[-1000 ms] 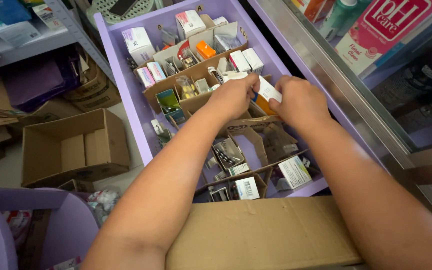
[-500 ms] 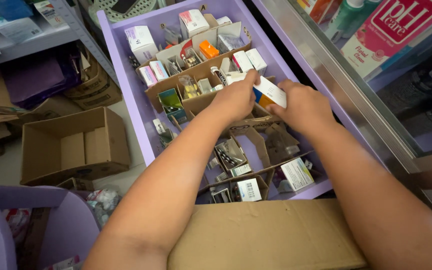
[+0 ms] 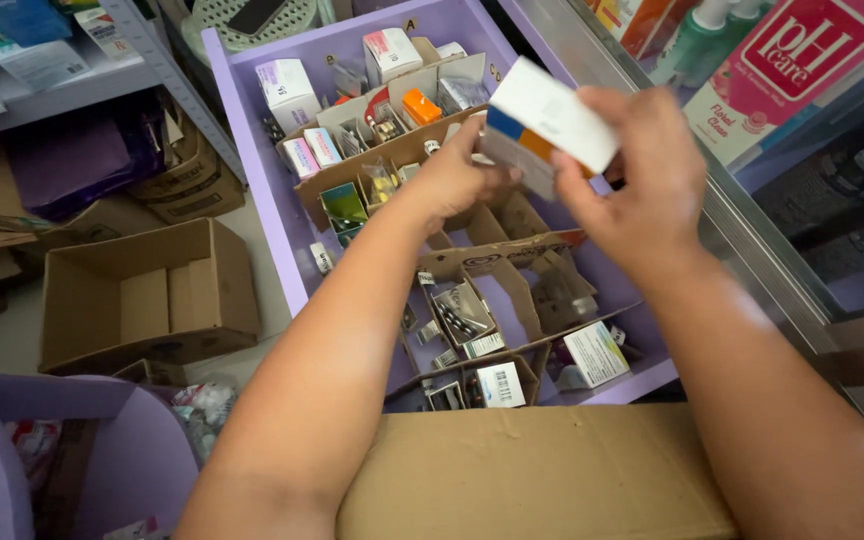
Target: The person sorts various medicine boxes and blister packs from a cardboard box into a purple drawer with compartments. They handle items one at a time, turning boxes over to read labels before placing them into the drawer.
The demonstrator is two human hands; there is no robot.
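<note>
A white, orange and blue medicine box (image 3: 550,118) is lifted above the purple drawer (image 3: 264,215), gripped by my right hand (image 3: 640,178). My left hand (image 3: 457,178) sits just left of it, fingers touching the box's lower end, over the cardboard dividers (image 3: 497,262). The drawer's compartments hold several small medicine boxes and blister packs, such as a white and pink box (image 3: 289,90) at the far left and an orange packet (image 3: 420,106) near the middle.
An open empty cardboard box (image 3: 142,295) stands on the floor to the left. A closed brown carton (image 3: 532,475) lies just below the drawer. A glass counter with bottles and a pink package (image 3: 802,65) runs along the right. A purple bin (image 3: 82,460) is at bottom left.
Both hands have risen out of the drawer's compartments. The white, orange and blue box has been lifted up and is now held well above the dividers.
</note>
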